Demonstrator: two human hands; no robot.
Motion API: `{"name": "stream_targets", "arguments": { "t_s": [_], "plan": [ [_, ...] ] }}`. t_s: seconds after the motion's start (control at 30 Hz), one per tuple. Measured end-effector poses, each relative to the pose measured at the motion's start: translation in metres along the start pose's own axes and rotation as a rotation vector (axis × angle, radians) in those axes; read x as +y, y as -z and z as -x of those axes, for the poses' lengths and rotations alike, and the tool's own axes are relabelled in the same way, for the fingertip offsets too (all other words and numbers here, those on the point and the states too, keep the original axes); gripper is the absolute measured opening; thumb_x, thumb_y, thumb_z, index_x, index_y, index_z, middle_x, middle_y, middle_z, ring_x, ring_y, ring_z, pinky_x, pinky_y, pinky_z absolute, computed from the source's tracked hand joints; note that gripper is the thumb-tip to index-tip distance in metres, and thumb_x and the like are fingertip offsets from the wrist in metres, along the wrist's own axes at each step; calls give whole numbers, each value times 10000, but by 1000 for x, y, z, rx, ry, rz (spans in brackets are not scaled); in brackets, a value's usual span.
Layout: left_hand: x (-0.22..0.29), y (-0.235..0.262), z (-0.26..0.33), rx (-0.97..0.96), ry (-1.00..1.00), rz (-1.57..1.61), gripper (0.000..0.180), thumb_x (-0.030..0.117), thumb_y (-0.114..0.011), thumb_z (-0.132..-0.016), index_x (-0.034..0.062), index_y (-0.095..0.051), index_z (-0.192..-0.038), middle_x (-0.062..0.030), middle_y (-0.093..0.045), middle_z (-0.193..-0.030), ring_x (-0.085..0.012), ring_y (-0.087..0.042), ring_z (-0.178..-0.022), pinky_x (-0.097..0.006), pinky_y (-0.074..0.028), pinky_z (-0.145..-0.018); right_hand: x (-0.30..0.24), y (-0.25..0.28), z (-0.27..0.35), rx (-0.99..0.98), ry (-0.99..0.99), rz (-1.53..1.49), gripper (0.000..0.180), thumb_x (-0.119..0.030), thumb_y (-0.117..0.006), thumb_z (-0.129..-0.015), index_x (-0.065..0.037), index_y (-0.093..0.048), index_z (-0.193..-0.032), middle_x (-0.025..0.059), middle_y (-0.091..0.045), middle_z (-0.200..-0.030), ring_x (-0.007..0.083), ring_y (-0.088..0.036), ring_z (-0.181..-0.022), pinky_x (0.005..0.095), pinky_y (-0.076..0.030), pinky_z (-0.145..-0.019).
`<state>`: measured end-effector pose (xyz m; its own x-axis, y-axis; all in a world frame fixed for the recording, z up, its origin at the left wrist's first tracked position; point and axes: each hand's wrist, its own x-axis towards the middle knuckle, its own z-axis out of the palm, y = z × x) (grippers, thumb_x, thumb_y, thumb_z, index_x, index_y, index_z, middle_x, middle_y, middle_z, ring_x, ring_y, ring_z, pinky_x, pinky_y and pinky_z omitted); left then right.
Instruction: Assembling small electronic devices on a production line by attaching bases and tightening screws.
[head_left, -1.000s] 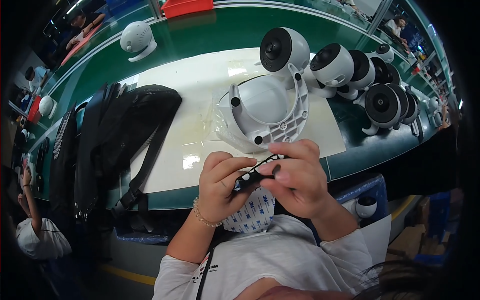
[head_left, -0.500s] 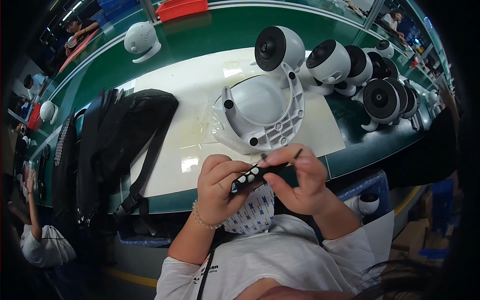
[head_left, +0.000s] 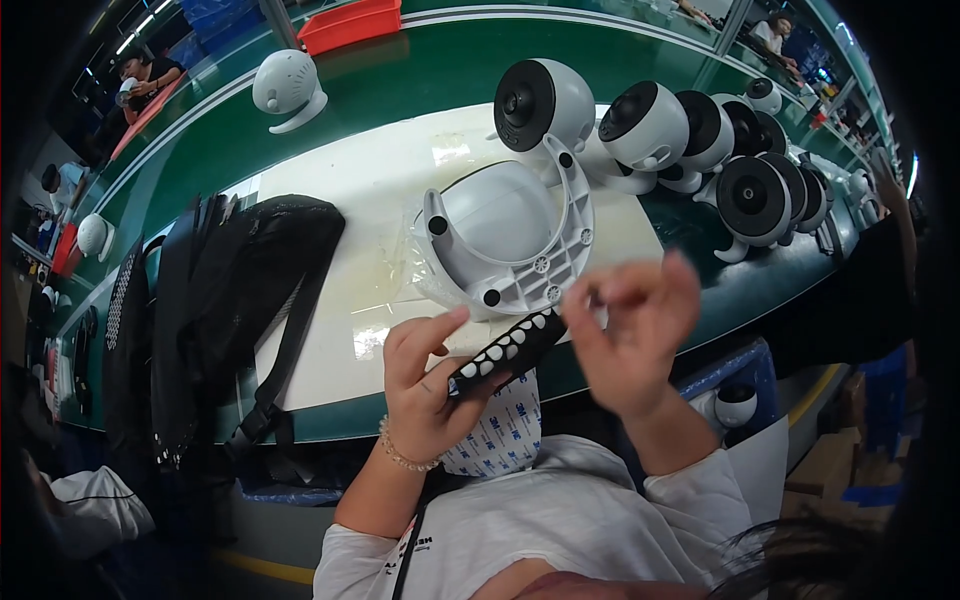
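My left hand (head_left: pixel 425 385) grips a black adhesive sheet (head_left: pixel 530 335) lined with rows of white round spots. White backing paper (head_left: pixel 508 425) with blue print hangs below that hand, against my shirt. To the right of the sheet's upper end, my right hand (head_left: pixel 640 330) is raised and blurred, thumb and fingertips pinched. Something small and dark shows at the fingertips, too smeared to name. Just beyond both hands, a white round plastic housing (head_left: pixel 500 210) lies with its curved stand's ribbed underside up. Round black pads (head_left: pixel 491 298) sit on the stand.
Several white ball-shaped devices with black fronts (head_left: pixel 545 100) crowd the right side of the bench. A black bag with straps (head_left: pixel 260 260) lies at left on the white sheet (head_left: pixel 380 170). Farther back are another white device (head_left: pixel 287 85) and a red tray (head_left: pixel 350 25). Other people sit beyond.
My right hand has moved right, away from the black sheet, and is blurred now. More of the sheet's white spots show. The left index finger has lifted off the sheet.
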<state>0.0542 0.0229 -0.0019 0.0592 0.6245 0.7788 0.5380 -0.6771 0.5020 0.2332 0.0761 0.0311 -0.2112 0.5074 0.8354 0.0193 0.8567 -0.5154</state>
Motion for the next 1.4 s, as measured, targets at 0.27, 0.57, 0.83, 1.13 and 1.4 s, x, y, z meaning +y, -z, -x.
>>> {"name": "stream_targets", "arguments": {
  "t_s": [0.27,0.57,0.83,1.13,1.4],
  "plan": [
    [-2,-2,-3,-66,30,-108,338,52,-762,-556,11,-557,-822,-174,-478,-1281,-319,-521,-966,-351,-449,-783,16,5,-16,-41,-225,-91,767,147,-555,-755,-80,-154,-1369,83,-445,-1017,121,-553,-852,218,-427,-720],
    [-1,-3,-5,-66,43,-97,306,33,-754,-552,-10,-555,-781,-159,-486,-1279,-317,-529,-928,-351,-451,-773,8,3,-17,-78,-232,62,715,123,-554,-778,-65,-181,-1358,101,-490,-1014,134,-581,-829,207,-442,-702],
    [-4,-7,-5,-32,11,-65,289,31,-751,-555,-17,-544,-752,-167,-482,-1284,-311,-531,-878,-344,-451,-739,-11,3,-10,-198,-25,452,418,83,-589,-698,-29,-524,-1096,112,-586,-967,286,-600,-862,335,-486,-703],
    [-3,-3,-2,-88,59,-138,282,41,-745,-567,-21,-547,-759,-153,-472,-1299,-308,-521,-879,-343,-445,-744,13,17,-15,111,-290,207,724,-56,-702,-717,-33,-245,-1278,71,-540,-978,160,-505,-921,328,-350,-799],
    [-5,-5,-2,-72,52,-127,291,52,-749,-572,-27,-567,-785,-132,-473,-1303,-299,-515,-881,-337,-438,-751,19,7,-27,27,-493,190,889,-167,-744,-666,-85,-174,-1343,106,-355,-1265,201,-323,-1199,398,-228,-987]
  ]
}}
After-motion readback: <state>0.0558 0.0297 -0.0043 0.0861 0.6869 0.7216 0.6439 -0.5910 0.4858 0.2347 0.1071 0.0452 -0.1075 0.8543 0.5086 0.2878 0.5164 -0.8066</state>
